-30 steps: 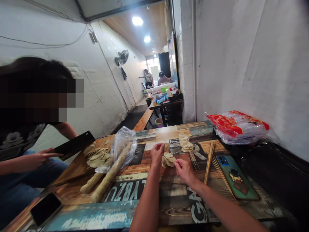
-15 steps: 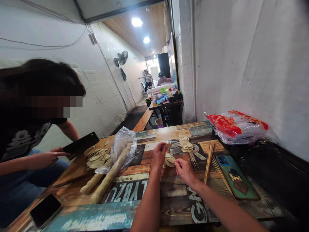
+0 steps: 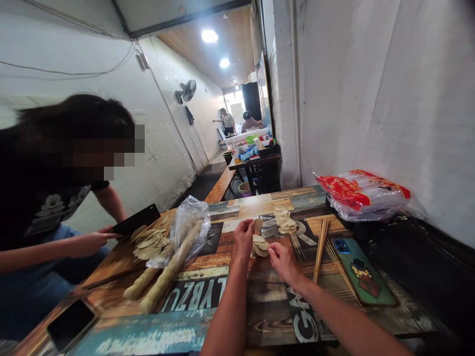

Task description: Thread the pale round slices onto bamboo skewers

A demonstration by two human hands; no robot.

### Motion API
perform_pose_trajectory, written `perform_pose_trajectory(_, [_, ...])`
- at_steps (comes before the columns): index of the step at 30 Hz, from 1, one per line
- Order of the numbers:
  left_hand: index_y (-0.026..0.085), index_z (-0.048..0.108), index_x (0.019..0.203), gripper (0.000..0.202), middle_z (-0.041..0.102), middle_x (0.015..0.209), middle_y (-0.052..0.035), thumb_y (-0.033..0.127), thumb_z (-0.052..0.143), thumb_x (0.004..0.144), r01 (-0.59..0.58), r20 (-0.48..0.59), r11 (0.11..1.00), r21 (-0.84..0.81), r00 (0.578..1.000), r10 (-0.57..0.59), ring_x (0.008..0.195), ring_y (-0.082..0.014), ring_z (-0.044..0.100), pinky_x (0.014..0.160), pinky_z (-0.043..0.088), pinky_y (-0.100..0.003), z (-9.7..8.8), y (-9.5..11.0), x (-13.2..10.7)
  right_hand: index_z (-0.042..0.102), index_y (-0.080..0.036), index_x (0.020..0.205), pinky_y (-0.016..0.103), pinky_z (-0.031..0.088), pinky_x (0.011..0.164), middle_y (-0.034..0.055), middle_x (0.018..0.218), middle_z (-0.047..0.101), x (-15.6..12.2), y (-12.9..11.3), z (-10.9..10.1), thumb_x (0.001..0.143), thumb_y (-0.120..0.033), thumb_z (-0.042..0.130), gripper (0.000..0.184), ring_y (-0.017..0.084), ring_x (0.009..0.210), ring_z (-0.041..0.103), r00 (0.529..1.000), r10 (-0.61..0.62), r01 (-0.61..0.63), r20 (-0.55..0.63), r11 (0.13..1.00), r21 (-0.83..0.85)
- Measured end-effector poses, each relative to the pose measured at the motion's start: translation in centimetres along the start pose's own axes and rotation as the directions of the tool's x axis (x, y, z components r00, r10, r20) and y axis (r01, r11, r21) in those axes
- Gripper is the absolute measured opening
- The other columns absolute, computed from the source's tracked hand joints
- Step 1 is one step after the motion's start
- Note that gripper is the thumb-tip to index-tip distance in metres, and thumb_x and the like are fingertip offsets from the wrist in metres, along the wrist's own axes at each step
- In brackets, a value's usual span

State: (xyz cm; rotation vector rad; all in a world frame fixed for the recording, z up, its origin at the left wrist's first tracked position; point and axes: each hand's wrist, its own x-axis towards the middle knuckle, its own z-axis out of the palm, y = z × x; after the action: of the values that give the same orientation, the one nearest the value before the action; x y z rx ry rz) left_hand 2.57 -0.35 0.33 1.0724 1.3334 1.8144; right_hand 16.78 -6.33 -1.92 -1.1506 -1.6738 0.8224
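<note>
The wood-patterned table [image 3: 267, 316] is carrying a dark phone [image 3: 71, 324] at near left, a board [image 3: 117, 263] and pale rolls [image 3: 172, 267] beyond — skewered slices [image 3: 285, 222] are lying farther off, thin sticks [image 3: 321, 247] and a green phone [image 3: 371, 277] resting right.

Looking ahead, seeing a scuffed white wall [image 3: 161, 138] at ten o'clock and a wall fan [image 3: 188, 90] at eleven; meeting another white wall [image 3: 356, 99] at two; catching lit round lamps [image 3: 210, 36] under a slatted wooden ceiling [image 3: 185, 48], and a bright opening [image 3: 235, 103], at twelve; finding dark floor [image 3: 196, 185] beside a wooden bench [image 3: 221, 184], near a dark-legged table [image 3: 256, 160]; ending at a patchwork plank-patterned tabletop [image 3: 269, 321] at six
</note>
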Motion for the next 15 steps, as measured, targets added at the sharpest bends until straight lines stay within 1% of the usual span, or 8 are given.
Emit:
perform_pose_trajectory(3, [0.016, 0.068, 0.077, 0.033, 0.068, 0.074, -0.0047, 0.044, 0.076, 0.063, -0.003, -0.023, 0.999, -0.035, 1.0, 0.003, 0.068, -0.0153, 0.061, 0.067, 0.047, -0.026, -0.01, -0.2, 0.12, 0.066, -0.017, 0.079, 0.025, 0.042, 0.055, 0.0037, 0.061, 0.066, -0.09, -0.04, 0.06, 0.087, -0.03, 0.044, 0.027, 0.017, 0.056, 0.06, 0.999, -0.033, 0.033, -0.007, 0.998, -0.048])
perform_pose_trajectory(6, [0.015, 0.068, 0.077, 0.034, 0.069, 0.073, -0.0047, 0.044, 0.076, 0.063, -0.011, -0.035, 1.0, -0.028, 0.999, 0.01, 0.068, -0.0149, 0.061, 0.067, 0.046, -0.026, 0.0, -0.15, 0.06, 0.067, -0.016, 0.08, 0.025, 0.043, 0.059, 0.0059, 0.067, 0.069, -0.13, 0.04, 0.07, 0.088, -0.029, 0.043, 0.028, 0.018, 0.061, 0.063, 0.998, -0.058, 0.058, -0.003, 0.994, -0.088])
perform_pose_trajectory(10, [0.014, 0.068, 0.076, 0.034, 0.068, 0.07, -0.0035, 0.044, 0.078, 0.062, -0.005, -0.062, 1.0, -0.018, 0.998, 0.004, 0.064, -0.0133, 0.06, 0.064, 0.045, -0.025, -0.11, -0.01, 0.06, 0.067, -0.016, 0.082, 0.026, 0.044, 0.061, 0.0074, 0.072, 0.071, -0.22, 0.19, 0.09, 0.089, -0.029, 0.042, 0.029, 0.019, 0.064, 0.065, 0.996, -0.091, 0.089, -0.005, 0.987, -0.135])
perform_pose_trajectory(12, [0.014, 0.067, 0.076, 0.037, 0.066, 0.068, -0.0019, 0.044, 0.08, 0.058, 0.05, -0.05, 0.997, -0.062, 0.997, -0.053, 0.059, -0.0116, 0.057, 0.059, 0.044, -0.024, -0.15, 0.06, 0.07, 0.067, -0.017, 0.083, 0.026, 0.045, 0.062, 0.0074, 0.073, 0.072, -0.3, 0.2, 0.11, 0.09, -0.029, 0.042, 0.029, 0.019, 0.065, 0.066, 0.994, -0.111, 0.108, -0.015, 0.982, -0.153])
perform_pose_trajectory(15, [0.014, 0.066, 0.077, 0.044, 0.063, 0.063, 0.0013, 0.044, 0.084, 0.051, 0.184, 0.008, 0.962, -0.2, 0.982, -0.186, 0.049, -0.0084, 0.052, 0.051, 0.04, -0.022, -0.1, 0.24, 0.02, 0.067, -0.017, 0.083, 0.026, 0.045, 0.062, 0.0073, 0.074, 0.073, -0.41, 0.11, 0.08, 0.09, -0.028, 0.042, 0.028, 0.019, 0.067, 0.067, 0.991, -0.131, 0.126, -0.024, 0.979, -0.16])
